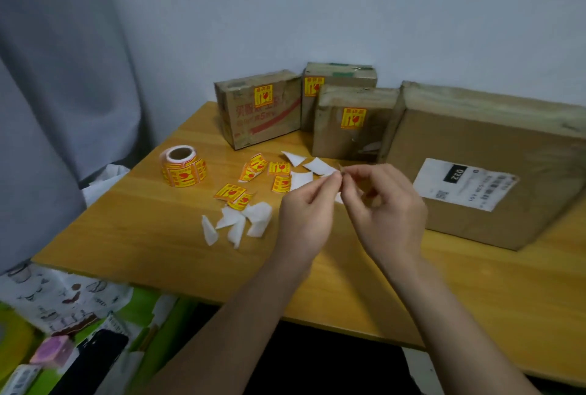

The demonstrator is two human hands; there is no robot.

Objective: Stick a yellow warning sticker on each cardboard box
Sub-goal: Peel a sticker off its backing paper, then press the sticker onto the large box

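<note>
Three small cardboard boxes stand at the back of the wooden table [158, 236], each bearing a yellow warning sticker: the left box [258, 109], the rear box [341, 76] and the middle box [353, 123]. A large box [482, 166] at the right shows only a white shipping label. My left hand [306, 214] and my right hand [385, 204] meet above the table and pinch a small sticker piece [339, 172] between their fingertips. Loose yellow stickers [253, 168] lie near a sticker roll [183, 166].
White backing scraps [241, 223] are scattered in the table's middle, more lie near the boxes. A grey curtain [57, 77] hangs at the left. Below the table's left edge are printed bags and green packaging [79, 315]. A wall stands close behind the boxes.
</note>
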